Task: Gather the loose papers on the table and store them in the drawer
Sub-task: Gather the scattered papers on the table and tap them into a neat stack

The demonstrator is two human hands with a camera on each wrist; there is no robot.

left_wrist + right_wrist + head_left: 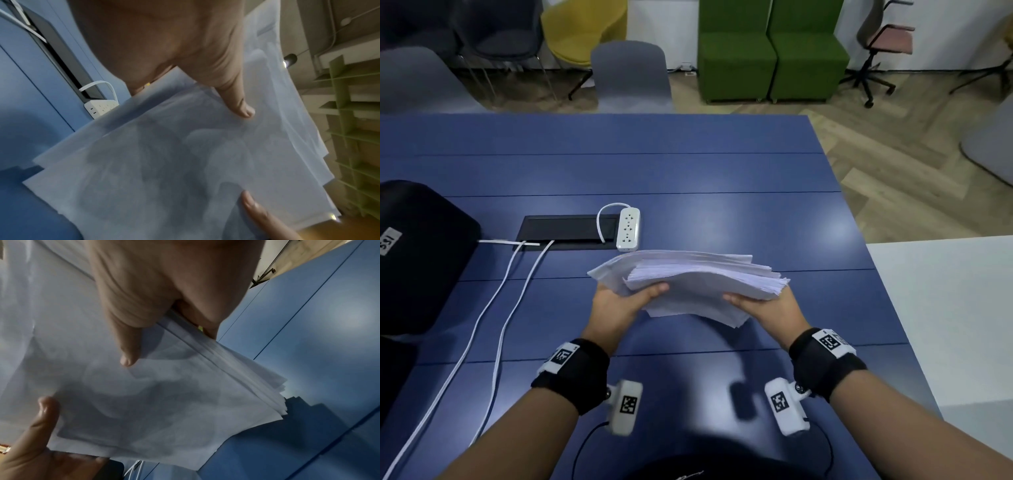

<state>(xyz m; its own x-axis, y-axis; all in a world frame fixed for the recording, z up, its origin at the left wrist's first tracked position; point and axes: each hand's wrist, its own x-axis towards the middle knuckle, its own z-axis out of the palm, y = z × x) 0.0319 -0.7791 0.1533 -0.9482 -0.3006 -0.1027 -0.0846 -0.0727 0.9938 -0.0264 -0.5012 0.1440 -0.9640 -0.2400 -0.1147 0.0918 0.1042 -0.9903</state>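
While both hands lift it clear of the blue table, the stack of papers hangs just nearer than the white power strip. Left hand clamps the left edge, thumb on top; right hand clamps the right edge the same way. Sheets fan unevenly. At far left, the black bag carries a label, its characters too unclear to read.
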